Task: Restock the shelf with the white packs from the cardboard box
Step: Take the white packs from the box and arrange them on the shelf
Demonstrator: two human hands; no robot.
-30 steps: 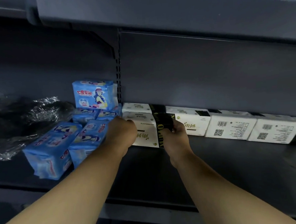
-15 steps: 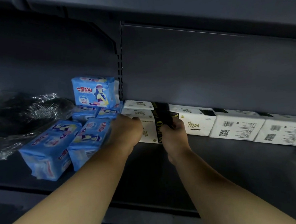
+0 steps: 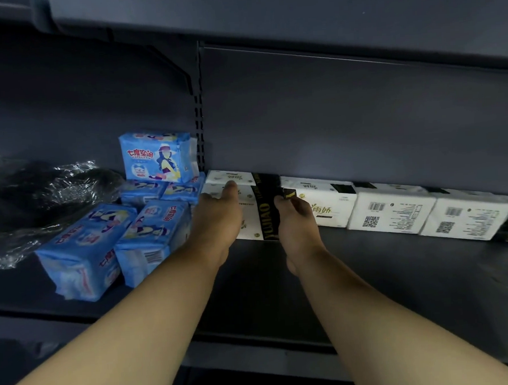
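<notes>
The white pack (image 3: 249,213) under both hands stood at the left end of a row along the back of the dark shelf (image 3: 400,272), with another white pack lying on top of it. A black band ran down its front, printed in gold with letters that read as "YUJIAO"; the smaller print beside it was too fine to read. To its right the row went on: a second pack (image 3: 325,206) showing green Chinese characters, then two packs (image 3: 392,212) turned so that barcodes and QR codes faced outward.

The left hand (image 3: 216,221) lay against the front of the end pack with fingers straight and loosely spread, the fingertips reaching its upper edge. The right hand (image 3: 296,222) had its fingers curled at the black band, seeming to pinch the pack's right edge there.

Left of the row sat blue packs (image 3: 156,228) lettered in red "七度空间", one upright (image 3: 158,156) at the back. Further left lay crumpled clear plastic wrap (image 3: 39,199).
</notes>
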